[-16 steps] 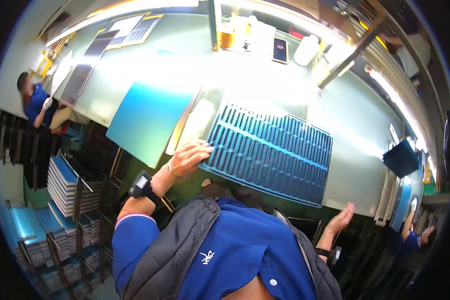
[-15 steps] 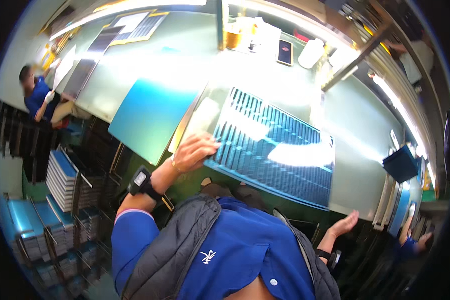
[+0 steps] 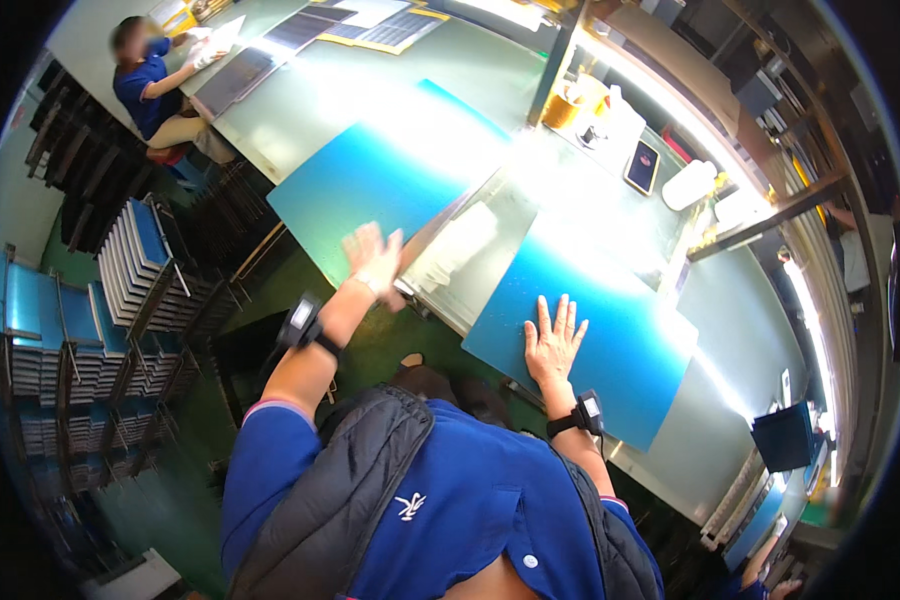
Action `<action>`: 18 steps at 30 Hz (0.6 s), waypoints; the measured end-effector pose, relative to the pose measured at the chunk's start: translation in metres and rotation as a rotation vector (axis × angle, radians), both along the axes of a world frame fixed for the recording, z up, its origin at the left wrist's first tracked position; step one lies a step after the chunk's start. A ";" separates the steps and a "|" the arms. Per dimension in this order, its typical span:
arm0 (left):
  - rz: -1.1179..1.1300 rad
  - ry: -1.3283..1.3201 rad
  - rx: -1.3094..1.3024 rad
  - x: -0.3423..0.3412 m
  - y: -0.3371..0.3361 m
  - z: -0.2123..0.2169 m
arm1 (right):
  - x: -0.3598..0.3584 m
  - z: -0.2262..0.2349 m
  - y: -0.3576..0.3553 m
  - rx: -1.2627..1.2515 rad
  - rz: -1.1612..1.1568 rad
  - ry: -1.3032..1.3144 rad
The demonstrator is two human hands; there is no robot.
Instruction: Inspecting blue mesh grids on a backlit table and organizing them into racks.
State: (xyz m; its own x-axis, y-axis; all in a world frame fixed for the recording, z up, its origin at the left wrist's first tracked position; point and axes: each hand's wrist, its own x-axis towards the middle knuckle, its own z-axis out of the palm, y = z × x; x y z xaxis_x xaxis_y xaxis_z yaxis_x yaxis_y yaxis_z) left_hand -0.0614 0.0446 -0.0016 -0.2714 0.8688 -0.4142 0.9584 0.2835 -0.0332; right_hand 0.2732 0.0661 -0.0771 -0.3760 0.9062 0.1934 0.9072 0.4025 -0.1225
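Resting flat with fingers spread, the right hand grips nothing on a blue sheet that stretches ahead of it and to its right; the left hand, blurred, is open and empty at the near end of a second sheet, touching or not I can't tell; a phone lies beyond the right hand

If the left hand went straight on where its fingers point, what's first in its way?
Most likely the blue sheet under and ahead of the left hand; depth and blur hide whether they already touch.
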 end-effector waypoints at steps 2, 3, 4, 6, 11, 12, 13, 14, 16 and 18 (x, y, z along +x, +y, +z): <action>0.024 0.275 0.199 -0.040 -0.073 -0.061 | -0.017 -0.002 0.008 0.009 0.012 0.031; -0.132 0.311 0.523 -0.056 -0.091 -0.082 | -0.020 -0.003 0.012 0.007 0.015 0.039; -0.211 0.268 0.601 -0.063 -0.096 -0.080 | -0.022 -0.002 0.016 0.009 0.023 0.107; -0.417 0.259 0.806 -0.073 -0.093 -0.052 | -0.021 0.005 0.015 -0.009 0.020 0.211; -0.039 0.200 1.371 -0.108 -0.131 0.122 | -0.033 0.052 0.017 -0.194 0.037 0.687; 0.293 0.001 1.462 -0.118 -0.146 0.129 | -0.045 0.069 0.016 -0.264 0.006 0.828; 0.405 -0.290 1.587 -0.134 -0.165 0.119 | -0.062 0.089 0.013 -0.347 -0.022 0.980; 0.733 -0.648 1.563 -0.127 -0.174 0.111 | -0.082 0.113 0.006 -0.284 0.060 1.036; 1.131 -1.182 1.410 -0.092 -0.186 0.082 | -0.118 0.143 -0.003 -0.293 0.343 0.966; 1.271 -1.521 1.118 -0.052 -0.189 0.035 | -0.162 0.158 -0.017 -0.352 0.644 0.813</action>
